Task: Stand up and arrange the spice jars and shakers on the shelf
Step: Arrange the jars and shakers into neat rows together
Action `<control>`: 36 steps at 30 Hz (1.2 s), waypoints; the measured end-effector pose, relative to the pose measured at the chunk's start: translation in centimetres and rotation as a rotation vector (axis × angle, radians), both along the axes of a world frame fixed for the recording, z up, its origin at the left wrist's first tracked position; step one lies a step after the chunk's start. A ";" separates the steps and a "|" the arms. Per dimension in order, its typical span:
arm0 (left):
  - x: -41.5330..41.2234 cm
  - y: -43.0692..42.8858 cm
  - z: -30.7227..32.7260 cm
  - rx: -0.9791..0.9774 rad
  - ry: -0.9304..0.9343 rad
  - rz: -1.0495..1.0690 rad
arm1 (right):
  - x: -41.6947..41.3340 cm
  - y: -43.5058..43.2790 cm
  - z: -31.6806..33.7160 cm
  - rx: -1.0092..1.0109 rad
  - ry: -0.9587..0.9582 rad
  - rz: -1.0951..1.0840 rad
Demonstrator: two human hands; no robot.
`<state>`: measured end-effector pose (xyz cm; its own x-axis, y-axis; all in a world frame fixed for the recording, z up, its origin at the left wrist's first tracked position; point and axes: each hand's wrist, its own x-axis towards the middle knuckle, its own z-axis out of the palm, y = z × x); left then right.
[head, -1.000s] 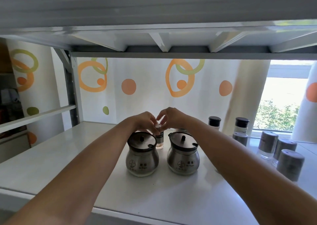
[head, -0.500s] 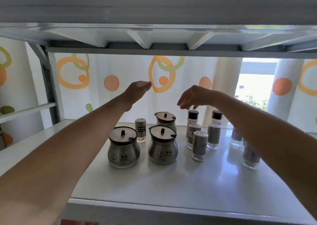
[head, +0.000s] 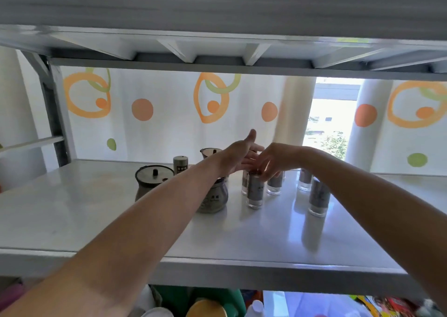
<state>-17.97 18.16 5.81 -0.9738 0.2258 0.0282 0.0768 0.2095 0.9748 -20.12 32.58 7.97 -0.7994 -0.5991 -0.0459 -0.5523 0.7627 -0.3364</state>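
Shelf edge: the white shelf (head: 96,220) is running across the near ground, both forearms reaching in over its front lip.
Near right shaker: a clear shaker (head: 318,197) is standing upright on its own, near right, nothing touching it.
Front shaker: the grey-labelled shaker (head: 255,191) is standing upright mid-shelf, just right of the steel jars.
Right hand: the right hand (head: 278,158) is coming down on that front shaker's cap, fingertips (head: 264,174) curling narrowly onto it; whether they are truly pinching it, I cannot tell.
Left hand: the left hand (head: 238,156) is stretching flat and spread wide, thumb up, holding nothing, hovering above the shaker cluster.
Steel jars: the left jar (head: 151,180) is showing its lid and knob; the middle jar (head: 214,199) is sitting half behind the left forearm.
Far row: a small grey shaker (head: 180,165) and a third lidded jar (head: 210,151) are standing at the back.
Doing it well: I judge the cap hold wants to be light and straight down, sliding the shaker into line without knocking its close neighbours; the free hand looks placed to steady those.
Hard to see: the shakers behind the hands (head: 274,186) are largely covered, so their caps and count are unclear; labels are too blurred to read.
Further right: another shaker (head: 305,180) is partly hidden by the right forearm.
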 end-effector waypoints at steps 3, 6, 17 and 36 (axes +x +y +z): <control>0.2 0.6 -0.2 0.005 -0.001 0.001 | -0.2 0.0 -0.3 0.008 0.062 -0.008; 0.2 0.7 -0.4 0.012 -0.002 0.007 | -0.3 -0.3 -0.5 0.033 0.129 -0.026; 0.3 0.2 -0.4 -0.018 0.056 0.034 | 0.8 -0.9 -0.8 0.043 0.222 0.003; -2.8 -1.6 0.0 -0.084 -0.108 0.165 | -3.3 -1.2 -1.7 -0.185 0.257 0.006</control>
<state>-20.79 16.54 5.85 -0.9940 0.0607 -0.0909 -0.0694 0.2914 0.9541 -23.46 31.42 6.23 -0.7672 -0.5831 0.2671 -0.6413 0.6984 -0.3177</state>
